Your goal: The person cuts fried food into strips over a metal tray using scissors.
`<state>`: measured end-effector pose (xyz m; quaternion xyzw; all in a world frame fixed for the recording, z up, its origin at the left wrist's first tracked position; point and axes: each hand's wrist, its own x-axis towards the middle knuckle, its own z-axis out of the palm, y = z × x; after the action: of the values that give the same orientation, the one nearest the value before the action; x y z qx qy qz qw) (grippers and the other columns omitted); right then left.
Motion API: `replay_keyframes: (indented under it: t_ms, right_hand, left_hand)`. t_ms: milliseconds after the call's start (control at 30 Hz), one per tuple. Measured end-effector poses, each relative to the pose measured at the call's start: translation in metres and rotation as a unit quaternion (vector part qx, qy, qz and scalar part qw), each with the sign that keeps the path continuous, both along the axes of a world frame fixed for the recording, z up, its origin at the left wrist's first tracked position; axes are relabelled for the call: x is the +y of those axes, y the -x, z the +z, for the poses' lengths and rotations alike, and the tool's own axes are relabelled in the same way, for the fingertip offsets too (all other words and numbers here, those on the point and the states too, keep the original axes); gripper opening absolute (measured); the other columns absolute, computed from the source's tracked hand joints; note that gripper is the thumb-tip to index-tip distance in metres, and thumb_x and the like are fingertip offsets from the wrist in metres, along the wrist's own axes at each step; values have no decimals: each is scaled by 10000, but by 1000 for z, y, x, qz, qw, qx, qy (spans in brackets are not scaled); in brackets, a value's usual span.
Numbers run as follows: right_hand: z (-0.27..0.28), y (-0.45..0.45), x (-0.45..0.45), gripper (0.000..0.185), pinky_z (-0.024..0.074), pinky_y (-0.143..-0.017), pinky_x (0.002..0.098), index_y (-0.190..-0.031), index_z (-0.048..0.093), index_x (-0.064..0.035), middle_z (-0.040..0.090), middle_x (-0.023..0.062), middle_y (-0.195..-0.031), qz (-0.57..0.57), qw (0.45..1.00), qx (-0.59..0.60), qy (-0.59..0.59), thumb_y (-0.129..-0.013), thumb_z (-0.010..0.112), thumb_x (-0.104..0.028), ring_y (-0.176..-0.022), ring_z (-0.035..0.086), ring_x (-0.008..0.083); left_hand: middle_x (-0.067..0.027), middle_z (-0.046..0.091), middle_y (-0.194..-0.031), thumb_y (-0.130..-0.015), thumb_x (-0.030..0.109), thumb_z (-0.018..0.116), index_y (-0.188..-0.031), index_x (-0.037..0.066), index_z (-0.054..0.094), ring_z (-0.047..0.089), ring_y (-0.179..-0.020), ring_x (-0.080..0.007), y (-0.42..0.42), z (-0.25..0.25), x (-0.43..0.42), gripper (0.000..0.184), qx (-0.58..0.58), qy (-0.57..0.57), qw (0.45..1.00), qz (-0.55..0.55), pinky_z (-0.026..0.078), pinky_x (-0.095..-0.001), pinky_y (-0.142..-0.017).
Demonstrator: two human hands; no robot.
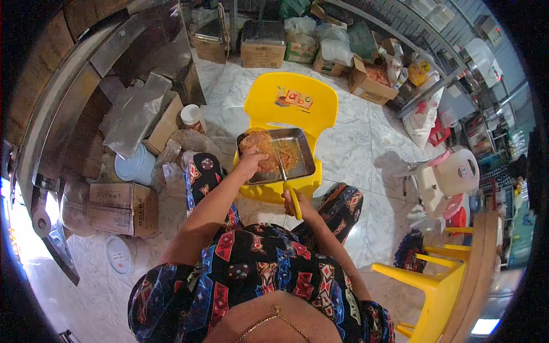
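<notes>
Yellow plastic chair [290, 101], multicoloured letters on backrest; black patterned cloth shirt [251, 251], red, blue, white motifs.

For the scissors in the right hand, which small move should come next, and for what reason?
Probably bring the scissors' blades onto the tan bundle's right edge and snip. The left hand holds the bundle over the metal tray, the right hand has the blades beside it, and loose strips already lie in the tray.
</notes>
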<state>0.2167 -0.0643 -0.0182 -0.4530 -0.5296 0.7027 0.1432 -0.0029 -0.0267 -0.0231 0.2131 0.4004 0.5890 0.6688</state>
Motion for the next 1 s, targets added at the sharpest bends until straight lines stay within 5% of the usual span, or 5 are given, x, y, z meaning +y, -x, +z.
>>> replay_keyframes:
  t_ms: [200,567,700,767,1000]
  right_hand:
    - [4,1,-2,383,355,-395,237,-821,439,-70,385,-10,-544,-8,1000,-5,0,-816,485,-450,-422,394,91]
    - [21,-3,-2,382,313,-339,241,-693,432,-88,358,-32,-471,-6,998,-47,-37,-805,513,-444,-356,364,86]
    - [19,-6,-1,390,306,-332,238,-685,428,-89,354,-34,-467,-7,997,-52,-50,-800,517,-451,-352,360,82]
    - [20,-6,0,391,311,-337,240,-689,432,-89,356,-34,-465,0,998,-46,-36,-801,514,-454,-356,363,82]
    - [17,-1,-2,386,323,-357,247,-715,458,-92,374,-33,-472,-23,999,-27,-20,-801,506,-465,-369,365,78]
  left_hand:
    - [-96,534,-1005,-768,3,511,-1156,55,373,594,-798,-216,-1,-5,2,415,44,8,999,-2,540,-360,-537]
    - [-109,487,-1077,-775,3,505,-1328,134,145,568,-838,-234,-2,-12,0,672,7,8,1000,-14,532,-361,-544]
    - [-110,493,-1063,-777,-2,500,-1330,147,140,569,-824,-232,-4,4,-4,677,36,25,999,-3,530,-356,-543]
    - [-71,489,-1104,-758,9,556,-1280,105,255,543,-918,-192,-3,13,-7,610,70,66,995,-14,503,-348,-647]
    - [-67,463,-1145,-756,-4,551,-1327,148,179,536,-914,-187,-6,-14,-2,698,60,6,994,-91,481,-331,-655]
